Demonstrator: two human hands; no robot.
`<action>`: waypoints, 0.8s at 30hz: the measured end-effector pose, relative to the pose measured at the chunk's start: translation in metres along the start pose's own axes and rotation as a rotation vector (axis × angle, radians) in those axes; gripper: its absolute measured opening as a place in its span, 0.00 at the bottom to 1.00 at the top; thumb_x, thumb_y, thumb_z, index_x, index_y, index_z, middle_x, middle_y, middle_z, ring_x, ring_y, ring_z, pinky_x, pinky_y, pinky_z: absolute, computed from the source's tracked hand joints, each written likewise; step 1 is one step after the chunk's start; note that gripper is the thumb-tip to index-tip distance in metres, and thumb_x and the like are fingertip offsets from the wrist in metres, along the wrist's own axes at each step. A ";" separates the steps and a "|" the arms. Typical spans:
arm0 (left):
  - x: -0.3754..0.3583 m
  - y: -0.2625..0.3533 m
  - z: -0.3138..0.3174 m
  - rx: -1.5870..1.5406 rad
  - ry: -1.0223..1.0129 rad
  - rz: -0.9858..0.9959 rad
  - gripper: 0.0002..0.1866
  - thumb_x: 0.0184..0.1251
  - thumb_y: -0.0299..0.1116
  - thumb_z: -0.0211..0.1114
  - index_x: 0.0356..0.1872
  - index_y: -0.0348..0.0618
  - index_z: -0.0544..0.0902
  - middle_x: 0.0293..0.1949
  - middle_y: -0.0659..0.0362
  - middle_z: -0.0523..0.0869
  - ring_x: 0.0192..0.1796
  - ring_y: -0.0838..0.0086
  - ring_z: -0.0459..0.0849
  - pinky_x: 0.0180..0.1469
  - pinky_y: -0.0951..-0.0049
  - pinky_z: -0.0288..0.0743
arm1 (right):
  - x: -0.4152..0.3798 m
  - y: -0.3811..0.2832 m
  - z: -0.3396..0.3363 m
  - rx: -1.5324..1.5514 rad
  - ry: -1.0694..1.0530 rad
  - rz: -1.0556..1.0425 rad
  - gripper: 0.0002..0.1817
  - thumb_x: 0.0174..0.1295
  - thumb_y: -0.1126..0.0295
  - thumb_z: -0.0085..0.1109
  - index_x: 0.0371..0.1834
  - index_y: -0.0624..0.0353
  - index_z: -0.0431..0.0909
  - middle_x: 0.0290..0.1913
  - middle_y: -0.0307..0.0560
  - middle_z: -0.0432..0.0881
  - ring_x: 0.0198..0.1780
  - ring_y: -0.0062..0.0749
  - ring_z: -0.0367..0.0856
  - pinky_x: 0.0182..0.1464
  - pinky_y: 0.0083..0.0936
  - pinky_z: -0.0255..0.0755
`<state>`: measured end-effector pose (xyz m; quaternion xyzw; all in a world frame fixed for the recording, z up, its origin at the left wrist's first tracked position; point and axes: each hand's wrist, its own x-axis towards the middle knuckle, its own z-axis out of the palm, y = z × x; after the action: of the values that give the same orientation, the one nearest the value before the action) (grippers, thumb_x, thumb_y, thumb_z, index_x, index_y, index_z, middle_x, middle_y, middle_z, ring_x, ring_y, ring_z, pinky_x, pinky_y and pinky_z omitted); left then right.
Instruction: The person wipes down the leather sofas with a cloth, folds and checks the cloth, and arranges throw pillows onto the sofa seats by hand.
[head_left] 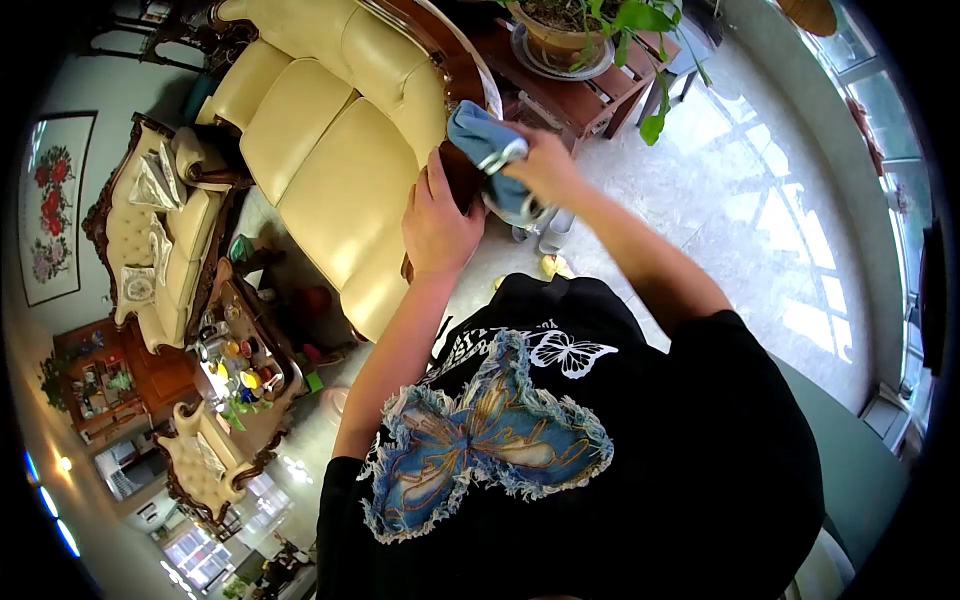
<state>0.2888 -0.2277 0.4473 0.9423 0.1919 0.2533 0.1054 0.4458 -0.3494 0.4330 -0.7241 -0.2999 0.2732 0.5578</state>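
One large cream leather sofa (345, 165) with a dark, glossy wooden frame is standing before the person. One smaller cream, button-tufted sofa (135, 225) is standing well apart from it, across the room. One reddish-brown slatted wooden desk (625, 95) is standing beside the large sofa's near end, carrying one leafy green plant (640, 15) in one round tan pot (560, 45).

Two hands are working at the large sofa's near wooden armrest (460, 180). The left hand (440, 228) is resting over its edge, its grip lying open, the thumb spreading away from the fingers. The right hand (545, 168) is pinching one soft blue fabric cloth (478, 132), bunching it between thumb and fingers; the cloth is lying against the armrest's outer side.
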 end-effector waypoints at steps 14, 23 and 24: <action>0.000 -0.018 0.007 -0.657 0.189 -0.272 0.22 0.82 0.39 0.47 0.58 0.32 0.81 0.46 0.47 0.90 0.50 0.64 0.88 0.56 0.67 0.79 | -0.063 -0.040 0.004 -0.033 0.484 -0.501 0.30 0.51 0.73 0.72 0.62 0.52 0.80 0.53 0.53 0.85 0.52 0.49 0.83 0.58 0.36 0.76; -0.012 -0.041 0.006 -1.275 0.351 -0.695 0.17 0.81 0.38 0.51 0.53 0.34 0.81 0.43 0.53 0.87 0.43 0.73 0.83 0.49 0.74 0.77 | -0.055 -0.050 0.073 -0.927 0.004 -0.563 0.32 0.53 0.68 0.65 0.66 0.52 0.73 0.63 0.49 0.80 0.59 0.46 0.79 0.57 0.38 0.77; -0.017 -0.044 0.009 -1.234 0.322 -0.659 0.17 0.81 0.38 0.51 0.51 0.34 0.82 0.42 0.54 0.87 0.42 0.73 0.83 0.48 0.74 0.77 | -0.055 -0.051 0.077 -0.893 -0.017 -0.519 0.32 0.54 0.68 0.65 0.67 0.51 0.74 0.61 0.49 0.82 0.58 0.47 0.81 0.57 0.40 0.77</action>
<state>0.2659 -0.1957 0.4188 0.5550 0.3013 0.4064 0.6604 0.3459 -0.3308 0.4682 -0.7910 -0.5618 -0.0229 0.2414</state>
